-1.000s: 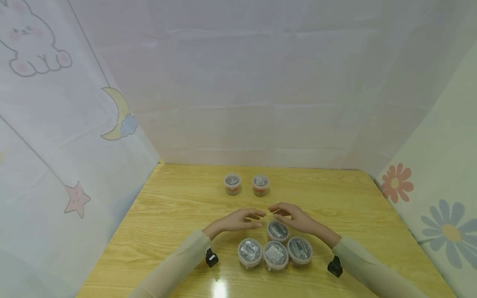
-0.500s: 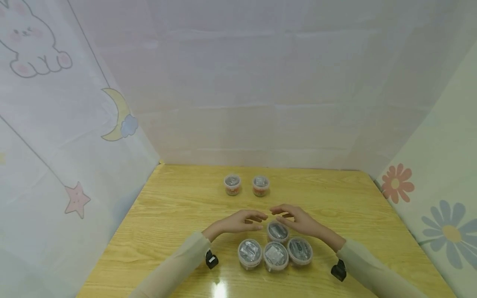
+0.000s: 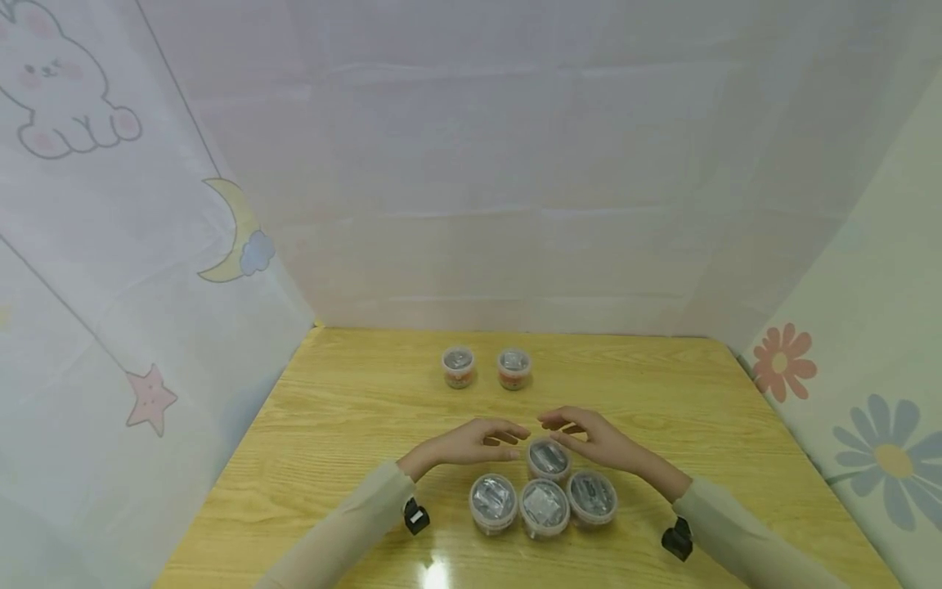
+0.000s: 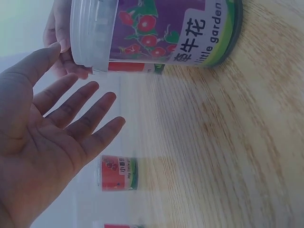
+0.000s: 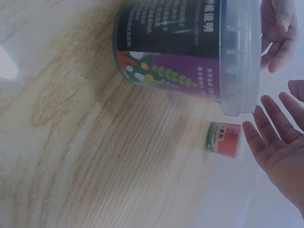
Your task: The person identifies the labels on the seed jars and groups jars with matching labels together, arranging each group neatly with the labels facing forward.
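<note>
- Currently, rear tub (image 3: pixel 549 458) is stood upright on wood-grain table (image 3: pixel 331 409), just behind row of three, nearest to both hands.
- L hand (image 3: pixel 471 442) is held to its L, fingers spread & nearly straight; nothing gripped.
- R hand (image 3: pixel 599 442) is held by its back R edge, fingers relaxed, slightly bent; nothing gripped. Contact w/ rim can't be told.
- Left front tub (image 3: pixel 494 501), middle front tub (image 3: pixel 545 508) & right front tub (image 3: pixel 592 497) are set close side by side; silvery/dark packets seen thru tops.
- Purple label (image 4: pixel 149 31) w/ "little garden" is shown on a nr tub in L wrist view.
- Further back, two red-labelled tubs (image 3: pixel 459 366) (image 3: pixel 513 368) are stood apart, well away from hands.
- Pale sleeves (image 3: pixel 342 528) are worn, w/ black cams (image 3: pixel 416 517) (image 3: pixel 677 540) at wrists.
- Backdrop (image 3: pixel 471 164) is printed w/ moon (image 3: pixel 234 233), star (image 3: pixel 151 399), etc.
</note>
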Demonstrator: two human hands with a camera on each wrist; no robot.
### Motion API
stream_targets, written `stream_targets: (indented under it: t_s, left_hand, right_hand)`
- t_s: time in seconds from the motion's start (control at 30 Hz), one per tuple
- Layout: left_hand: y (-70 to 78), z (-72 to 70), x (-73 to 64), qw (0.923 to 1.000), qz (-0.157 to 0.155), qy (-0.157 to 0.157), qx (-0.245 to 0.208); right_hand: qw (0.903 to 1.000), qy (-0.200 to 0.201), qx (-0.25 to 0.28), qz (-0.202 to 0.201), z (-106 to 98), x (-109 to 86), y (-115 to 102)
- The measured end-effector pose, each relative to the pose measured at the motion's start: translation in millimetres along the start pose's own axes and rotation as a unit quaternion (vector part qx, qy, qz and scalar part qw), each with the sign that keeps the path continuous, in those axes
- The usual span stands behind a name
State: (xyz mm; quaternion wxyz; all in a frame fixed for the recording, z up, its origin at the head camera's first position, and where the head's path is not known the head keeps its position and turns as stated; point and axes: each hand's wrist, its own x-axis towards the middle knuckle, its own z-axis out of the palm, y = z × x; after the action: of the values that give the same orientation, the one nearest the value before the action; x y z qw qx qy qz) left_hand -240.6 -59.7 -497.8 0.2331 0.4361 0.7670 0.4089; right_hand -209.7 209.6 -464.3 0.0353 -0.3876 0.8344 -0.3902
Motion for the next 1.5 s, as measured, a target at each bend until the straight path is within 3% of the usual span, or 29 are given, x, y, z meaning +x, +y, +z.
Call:
stream_targets:
  t_s: [0.17, 0.4, 0.77, 1.1, 1.5]
  left_hand:
    - [1.2, -0.1, -0.3, 0.9998, 0.006, -0.001, 0.018]
    - [1.3, 2.4, 0.2, 0.9996, 0.021, -0.002, 0.017]
    - [6.3, 4.2, -0.5, 0.9982, 0.03, -0.013, 0.051]
    - [7.4, 6.5, -1.4, 0.9961, 0.031, -0.003, 0.082]
    - [7.1, 8.3, -1.3, 0.9964, 0.039, 0.001, 0.075]
  right_hand:
    - [1.0, 0.001, 0.001, -0.009, 5.9, -5.0, 23.8]
    - [0.9996, 0.013, 0.005, -0.025, 5.1, -9.2, 22.8]
    - [1.0, 0.003, 0.001, -0.007, 3.6, -16.3, 20.3]
    - [0.9994, -0.006, 0.009, -0.033, 3.7, -18.8, 19.3]
    - [0.9981, -0.027, 0.028, -0.048, 4.9, -23.3, 20.9]
